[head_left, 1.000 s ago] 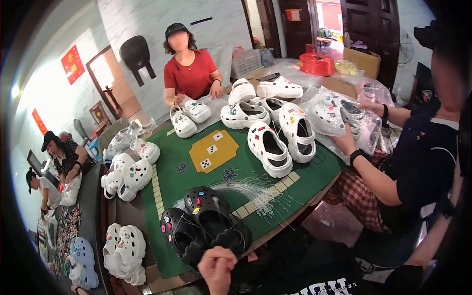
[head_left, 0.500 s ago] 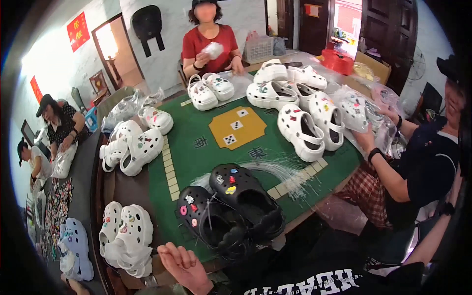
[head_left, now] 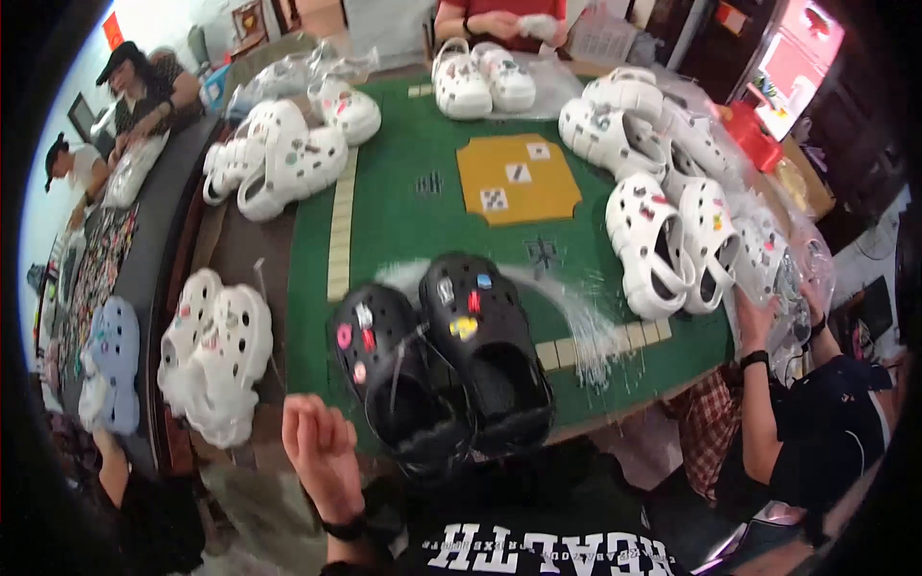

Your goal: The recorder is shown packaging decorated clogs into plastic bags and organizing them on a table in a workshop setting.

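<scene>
L hand [head_left: 322, 446]: fingers bent & bunched side by side; can't tell if they pinch anything. Dark band [head_left: 343, 527] on that wrist. R hand: fingers can't be made out, so can't tell their state.

Just R of L hand: pr. of black clogs [head_left: 475, 331] at near edge of green mat [head_left: 413, 134], toes facing away. Smooth, rubbery look; rounded, holed toes w/ small pink, red, yellow & blue charms. Thin clear tie [head_left: 411, 338] btwn the two.

Below: black shirt w/ big white block lettering [head_left: 504, 549]. Past clogs: fan of thin clear plastic ties [head_left: 603, 346]. Mat has printed dark characters [head_left: 543, 254], pale tile-shaped border & ochre panel [head_left: 547, 187] w/ dice faces.

Farther out: white clogs w/ charms, incl. prs. at R [head_left: 648, 245], far edge [head_left: 463, 88] & lower L [head_left: 229, 336]. Far L, dark table [head_left: 144, 250]: pale blue clogs [head_left: 117, 365], scattered multicolored bits [head_left: 101, 254]. Co-worker at R handles crinkly clear bag [head_left: 792, 307] w/ white clogs in it.
</scene>
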Action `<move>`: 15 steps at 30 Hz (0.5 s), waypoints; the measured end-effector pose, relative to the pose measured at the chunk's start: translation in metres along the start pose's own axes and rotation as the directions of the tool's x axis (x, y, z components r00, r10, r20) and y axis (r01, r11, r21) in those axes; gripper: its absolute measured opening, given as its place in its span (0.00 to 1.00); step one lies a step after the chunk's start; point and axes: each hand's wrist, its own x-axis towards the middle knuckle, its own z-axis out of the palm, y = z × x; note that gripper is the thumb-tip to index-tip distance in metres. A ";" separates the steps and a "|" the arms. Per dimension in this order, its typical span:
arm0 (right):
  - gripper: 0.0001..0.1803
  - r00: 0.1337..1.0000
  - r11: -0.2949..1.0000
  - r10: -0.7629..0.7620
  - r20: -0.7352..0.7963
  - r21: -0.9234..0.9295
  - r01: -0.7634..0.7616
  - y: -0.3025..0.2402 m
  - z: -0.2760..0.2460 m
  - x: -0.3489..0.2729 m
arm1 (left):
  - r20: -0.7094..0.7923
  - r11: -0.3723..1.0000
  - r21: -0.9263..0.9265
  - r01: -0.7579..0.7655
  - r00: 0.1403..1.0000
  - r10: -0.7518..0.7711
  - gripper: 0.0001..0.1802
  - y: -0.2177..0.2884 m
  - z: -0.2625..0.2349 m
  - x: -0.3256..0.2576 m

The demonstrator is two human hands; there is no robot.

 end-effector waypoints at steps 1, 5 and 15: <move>0.13 0.995 0.994 -0.101 -0.016 -0.037 0.101 -0.004 -0.005 -0.014 | 0.046 1.000 -0.004 -0.022 0.999 0.022 0.05 0.001 0.007 -0.007; 0.19 0.815 0.828 -0.483 0.320 0.471 0.305 0.086 0.057 -0.069 | 0.063 0.992 0.060 -0.109 0.992 0.105 0.06 0.021 0.013 -0.061; 0.31 0.517 0.415 -0.856 0.001 0.598 0.686 -0.024 0.153 -0.160 | -0.094 0.837 -0.196 -0.510 0.860 0.502 0.11 0.115 0.064 -0.189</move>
